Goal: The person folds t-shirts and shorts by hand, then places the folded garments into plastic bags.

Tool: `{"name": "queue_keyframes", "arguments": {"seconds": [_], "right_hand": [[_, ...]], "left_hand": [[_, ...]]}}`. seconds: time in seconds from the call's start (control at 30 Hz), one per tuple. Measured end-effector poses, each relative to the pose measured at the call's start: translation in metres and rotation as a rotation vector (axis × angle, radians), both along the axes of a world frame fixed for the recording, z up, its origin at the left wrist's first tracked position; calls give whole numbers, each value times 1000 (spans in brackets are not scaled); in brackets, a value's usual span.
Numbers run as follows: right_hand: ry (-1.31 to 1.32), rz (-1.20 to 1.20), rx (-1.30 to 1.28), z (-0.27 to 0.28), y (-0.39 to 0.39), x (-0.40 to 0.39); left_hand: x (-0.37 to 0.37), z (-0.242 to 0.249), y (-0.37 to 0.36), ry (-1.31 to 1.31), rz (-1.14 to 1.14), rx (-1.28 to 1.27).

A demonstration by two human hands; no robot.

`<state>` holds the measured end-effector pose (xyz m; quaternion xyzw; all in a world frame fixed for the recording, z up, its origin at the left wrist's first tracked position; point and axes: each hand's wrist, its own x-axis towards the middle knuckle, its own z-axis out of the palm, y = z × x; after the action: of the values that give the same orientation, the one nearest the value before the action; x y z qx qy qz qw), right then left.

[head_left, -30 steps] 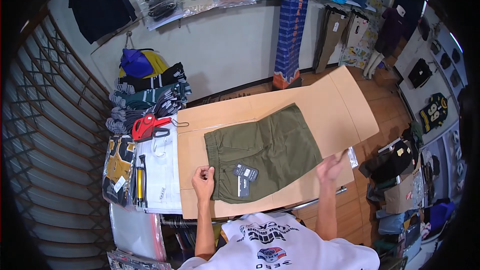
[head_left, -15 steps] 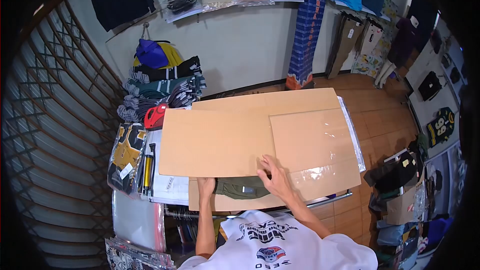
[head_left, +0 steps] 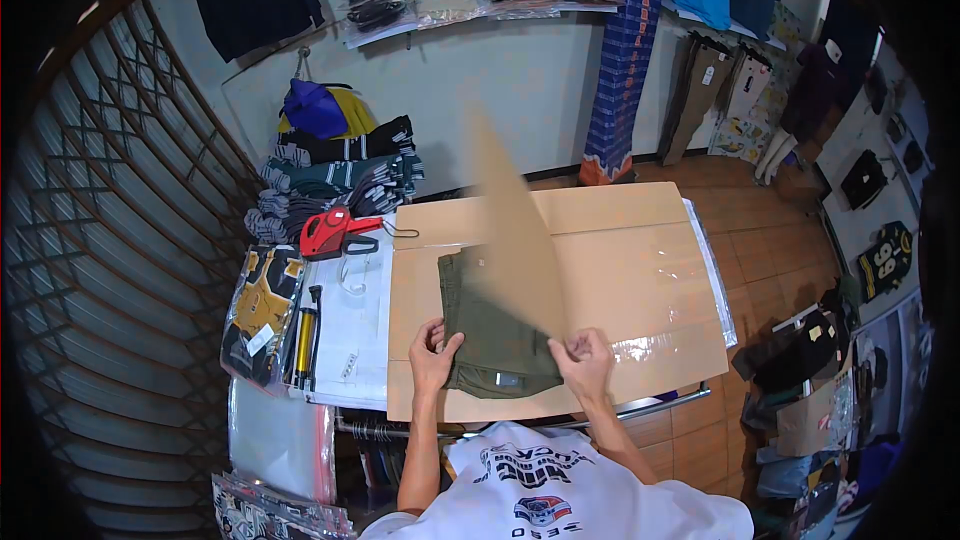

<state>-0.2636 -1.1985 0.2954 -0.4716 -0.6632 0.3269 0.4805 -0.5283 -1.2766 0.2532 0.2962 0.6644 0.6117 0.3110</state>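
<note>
Shorts lie directly between the hands, flat on a cardboard sheet, left of the sheet's middle and closer to its near edge. Visible long axis runs away from the person, from near edge toward far edge; waistband along the left side. Both hands flank the near half, about equally close.

Left hand: at the waistband side, fingers curled, thumb tip against the cloth edge, narrow gap between thumb and fingers. Whether it pinches fabric, cannot tell. Right hand: at the opposite side of the shorts, thumb and fingers drawn close together beside the low corner of a raised flap. Grip on flap or on cloth, cannot tell; flap is blurred.

Flap stands steeply above the shorts, hiding part of their right side, and tapers to a narrow point toward the far edge.

Materials: shorts matt olive-green cloth, soft, gathered at the waistband, small pale label near the lower edge. Cardboard tan, smooth, stiff, creased, with glossy clear tape catching light near the right hand. Left end of the counter is white; on it a red tool of hard plastic, a slim yellow-and-black pump, and a bagged garment in shiny film.
</note>
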Motion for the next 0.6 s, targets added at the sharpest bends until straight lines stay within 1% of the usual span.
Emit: {"name": "queue_keyframes", "arguments": {"seconds": [0.03,0.07,0.13,0.17,0.2,0.27,0.3,0.37,0.4,0.43,0.47,0.5,0.53,0.57,0.6], "right_hand": [[129,-11,-209,-12,0,8],[126,-16,-209,-13,-1,12],[298,-140,-340,-15,-3,19],[296,-174,-310,-14,-3,20],[297,-184,-307,-13,-2,22],[279,-116,-363,-7,1,24],[282,-129,-359,-10,4,23],[135,18,-205,-17,14,17],[138,7,-203,-7,18,10],[56,47,-206,3,24,2],[-26,89,-212,13,31,-7],[-21,83,-213,17,40,-15],[-115,133,-84,18,51,-24],[-208,183,47,17,62,-34],[-203,181,46,11,75,-46]], "left_hand": [[2,2,0,-48,5,40],[3,2,0,-51,1,40],[3,4,1,26,17,-26],[2,4,0,25,10,-26],[0,3,0,28,15,-26],[4,5,2,31,5,-24],[7,8,1,75,28,-17],[15,19,1,123,39,-7],[23,28,1,287,93,18],[32,38,1,452,150,46],[41,50,-1,455,141,46],[49,62,-2,516,88,21],[58,68,-3,577,36,-6],[66,69,-3,578,-7,23],[74,67,-3,598,-66,38]]}}
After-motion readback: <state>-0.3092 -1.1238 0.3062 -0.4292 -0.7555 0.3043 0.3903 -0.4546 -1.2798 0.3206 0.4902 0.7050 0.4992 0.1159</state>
